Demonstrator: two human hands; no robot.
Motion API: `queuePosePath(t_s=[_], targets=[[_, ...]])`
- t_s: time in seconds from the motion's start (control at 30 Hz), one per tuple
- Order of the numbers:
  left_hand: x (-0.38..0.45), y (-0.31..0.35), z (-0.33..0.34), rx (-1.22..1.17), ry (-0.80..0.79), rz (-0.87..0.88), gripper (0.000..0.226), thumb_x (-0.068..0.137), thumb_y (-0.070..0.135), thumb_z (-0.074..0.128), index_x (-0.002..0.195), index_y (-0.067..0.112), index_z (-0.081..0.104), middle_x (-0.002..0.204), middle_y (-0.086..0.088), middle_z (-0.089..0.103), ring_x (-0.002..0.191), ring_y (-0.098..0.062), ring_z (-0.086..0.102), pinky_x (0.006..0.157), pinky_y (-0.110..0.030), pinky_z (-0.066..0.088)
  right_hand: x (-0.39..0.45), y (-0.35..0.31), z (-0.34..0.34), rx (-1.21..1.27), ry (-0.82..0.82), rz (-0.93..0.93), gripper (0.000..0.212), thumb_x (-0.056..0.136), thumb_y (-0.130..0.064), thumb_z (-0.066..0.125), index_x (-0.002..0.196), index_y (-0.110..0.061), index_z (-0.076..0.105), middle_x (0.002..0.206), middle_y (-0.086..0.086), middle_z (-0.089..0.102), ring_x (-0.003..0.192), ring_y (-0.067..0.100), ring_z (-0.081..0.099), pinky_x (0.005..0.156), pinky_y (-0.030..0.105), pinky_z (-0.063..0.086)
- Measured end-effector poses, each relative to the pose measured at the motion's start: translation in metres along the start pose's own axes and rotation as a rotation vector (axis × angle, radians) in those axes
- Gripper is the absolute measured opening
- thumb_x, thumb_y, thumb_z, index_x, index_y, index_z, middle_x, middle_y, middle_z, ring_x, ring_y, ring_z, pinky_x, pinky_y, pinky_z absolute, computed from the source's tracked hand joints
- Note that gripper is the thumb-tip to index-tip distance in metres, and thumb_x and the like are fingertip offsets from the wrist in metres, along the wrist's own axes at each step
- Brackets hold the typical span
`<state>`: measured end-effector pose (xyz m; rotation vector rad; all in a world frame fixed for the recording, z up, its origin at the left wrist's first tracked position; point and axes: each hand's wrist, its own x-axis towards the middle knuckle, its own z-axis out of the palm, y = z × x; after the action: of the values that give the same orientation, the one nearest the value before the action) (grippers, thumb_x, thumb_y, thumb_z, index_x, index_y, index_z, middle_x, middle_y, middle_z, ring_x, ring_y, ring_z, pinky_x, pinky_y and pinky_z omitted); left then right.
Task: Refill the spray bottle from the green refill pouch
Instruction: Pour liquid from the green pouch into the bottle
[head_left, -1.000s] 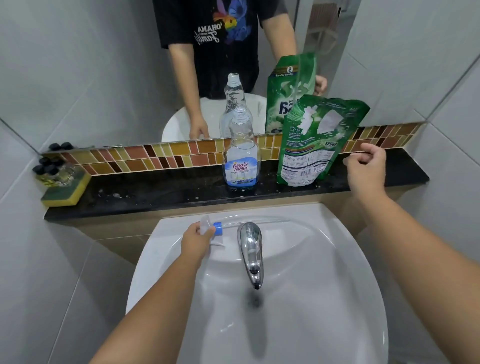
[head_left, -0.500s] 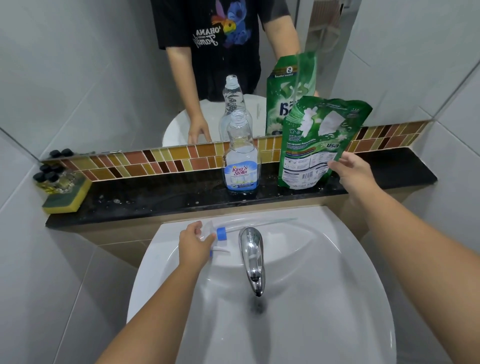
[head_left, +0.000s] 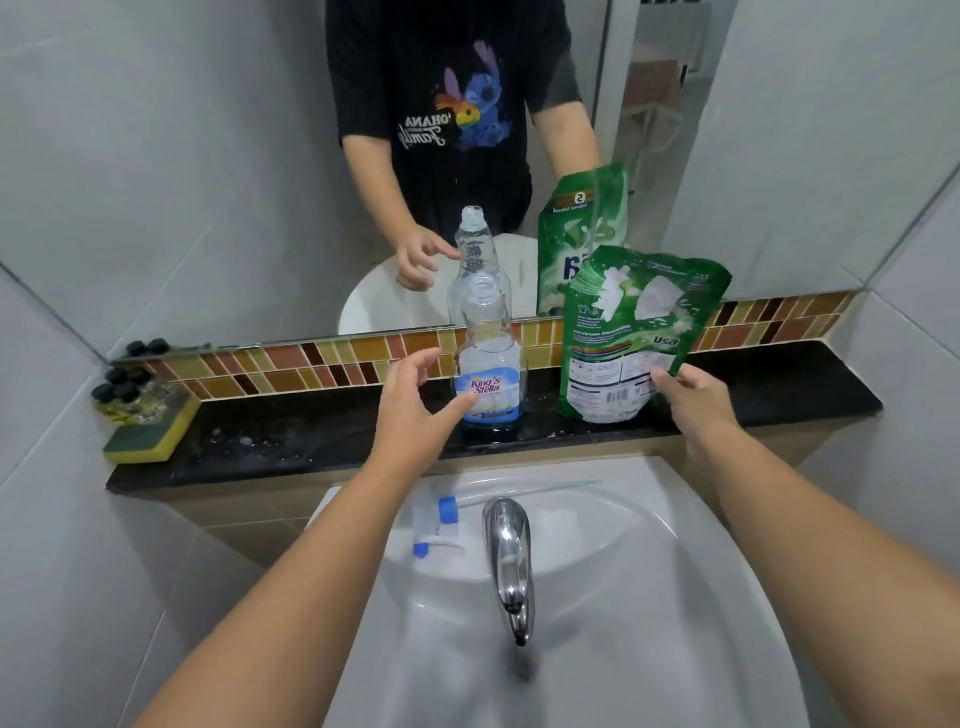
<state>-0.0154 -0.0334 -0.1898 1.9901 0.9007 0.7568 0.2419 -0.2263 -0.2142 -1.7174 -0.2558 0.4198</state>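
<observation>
A clear spray bottle (head_left: 489, 358) with a blue and white label stands uncapped on the black ledge (head_left: 311, 441), a little blue liquid at its bottom. My left hand (head_left: 415, 405) is open just left of it, fingertips at the label. The green refill pouch (head_left: 631, 332) leans upright to the bottle's right, and my right hand (head_left: 688, 397) grips its lower right corner. The bottle's spray head (head_left: 434, 522), white with a blue collar and a long tube, lies on the sink's back rim.
A chrome tap (head_left: 509, 556) sits over the white sink (head_left: 649, 597). At the ledge's left end a yellow and green sponge (head_left: 150, 434) lies under some small black-capped bottles (head_left: 124, 389). A mirror (head_left: 208, 156) rises behind the ledge; tiled walls close both sides.
My left hand let go of the spray head on the sink rim and rose to the bottle. My right hand closed on the pouch's lower corner.
</observation>
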Motion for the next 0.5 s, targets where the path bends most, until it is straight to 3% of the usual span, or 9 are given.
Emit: queuePosePath(t_s=[0.2, 0.43, 0.5], targets=[[0.032, 0.010, 0.006, 0.036, -0.077, -0.017, 0.082, 0.072, 0.048, 0.082, 0.141, 0.034, 0.040, 0.145, 0.010, 0.046, 0.132, -0.011, 0.040, 0.106, -0.039, 0.040, -0.003, -0.007, -0.003, 0.001, -0.037, -0.058, 0.009, 0.093, -0.025, 0.057, 0.093, -0.026, 0.067, 0.094, -0.008, 0.071, 0.086, 0.008, 0.066, 0.067, 0.024, 0.047], [0.044, 0.016, 0.013, -0.037, -0.080, -0.027, 0.067, 0.077, 0.039, 0.081, 0.136, 0.030, 0.051, 0.137, 0.009, 0.053, 0.121, -0.005, 0.044, 0.095, -0.029, 0.040, -0.002, -0.027, -0.013, 0.052, -0.045, -0.133, 0.016, 0.095, -0.025, 0.056, 0.104, -0.019, 0.066, 0.099, 0.002, 0.073, 0.088, 0.017, 0.069, 0.071, 0.034, 0.056], [0.047, 0.019, 0.013, -0.025, -0.078, -0.021, 0.064, 0.078, 0.042, 0.079, 0.134, 0.028, 0.053, 0.136, 0.008, 0.053, 0.121, -0.007, 0.045, 0.097, -0.033, 0.041, -0.002, -0.036, -0.018, 0.049, -0.038, -0.192, 0.015, 0.094, -0.025, 0.056, 0.103, -0.018, 0.066, 0.100, 0.005, 0.072, 0.087, 0.018, 0.068, 0.071, 0.033, 0.055]])
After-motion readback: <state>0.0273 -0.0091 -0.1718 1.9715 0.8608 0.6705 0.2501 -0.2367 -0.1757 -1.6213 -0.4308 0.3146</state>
